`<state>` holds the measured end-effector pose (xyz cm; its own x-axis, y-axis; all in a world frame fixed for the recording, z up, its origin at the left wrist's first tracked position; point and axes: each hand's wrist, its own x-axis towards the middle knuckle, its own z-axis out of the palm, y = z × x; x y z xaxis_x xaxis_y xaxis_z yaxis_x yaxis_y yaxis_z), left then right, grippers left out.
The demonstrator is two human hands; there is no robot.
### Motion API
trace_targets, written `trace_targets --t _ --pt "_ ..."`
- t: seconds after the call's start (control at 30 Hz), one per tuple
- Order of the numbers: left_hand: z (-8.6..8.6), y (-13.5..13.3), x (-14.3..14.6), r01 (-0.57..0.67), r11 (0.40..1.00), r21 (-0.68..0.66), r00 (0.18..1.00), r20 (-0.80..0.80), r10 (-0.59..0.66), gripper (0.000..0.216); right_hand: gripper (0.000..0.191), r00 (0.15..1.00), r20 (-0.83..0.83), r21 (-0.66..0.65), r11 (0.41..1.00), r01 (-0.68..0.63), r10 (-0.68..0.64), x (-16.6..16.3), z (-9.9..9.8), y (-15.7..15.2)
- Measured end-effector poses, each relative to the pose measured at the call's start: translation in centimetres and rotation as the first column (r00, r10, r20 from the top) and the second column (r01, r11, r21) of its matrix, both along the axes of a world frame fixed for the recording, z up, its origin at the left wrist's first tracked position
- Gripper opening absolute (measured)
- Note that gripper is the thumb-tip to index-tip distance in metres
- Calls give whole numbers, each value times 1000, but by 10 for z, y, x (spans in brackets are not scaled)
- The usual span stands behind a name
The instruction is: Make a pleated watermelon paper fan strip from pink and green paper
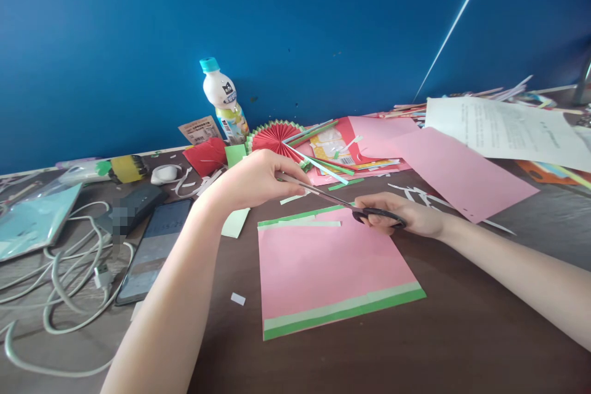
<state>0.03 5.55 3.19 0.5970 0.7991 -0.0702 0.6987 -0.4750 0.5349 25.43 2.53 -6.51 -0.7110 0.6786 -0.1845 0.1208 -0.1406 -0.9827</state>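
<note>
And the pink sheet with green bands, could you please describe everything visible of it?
The pink sheet looks like paper and lies flat on the dark table. Paired pale and darker green bands line its near edge; green also lines its far edge, where a pale strip lies. The scissors and right hand partly hide its far right corner; contact is unclear.

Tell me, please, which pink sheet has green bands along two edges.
The front sheet, nearest the scissors; the other pink sheets, farther back, show none.

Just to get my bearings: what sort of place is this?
Probably a desk used for papercraft: scissors in the right hand, a green-edged pink sheet, and a pleated red fan.
</note>
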Motion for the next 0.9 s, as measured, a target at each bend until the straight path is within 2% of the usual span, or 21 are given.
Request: trace_targets --t 0.37,0.73,0.9 --pt "3 0 -1 5 1000 -19 1000 -13 -5 25 35 1000 -20 -36 999 -9 8 0 1 1" --pt "9 -3 -2 -53 998 -37 998 -23 52 26 36 999 -24 -21 999 -34 33 0 1 1" --pt "16 0 -23 -155 983 96 988 44 151 21 35 997 -25 -12 997 -70 69 4 -1 2"
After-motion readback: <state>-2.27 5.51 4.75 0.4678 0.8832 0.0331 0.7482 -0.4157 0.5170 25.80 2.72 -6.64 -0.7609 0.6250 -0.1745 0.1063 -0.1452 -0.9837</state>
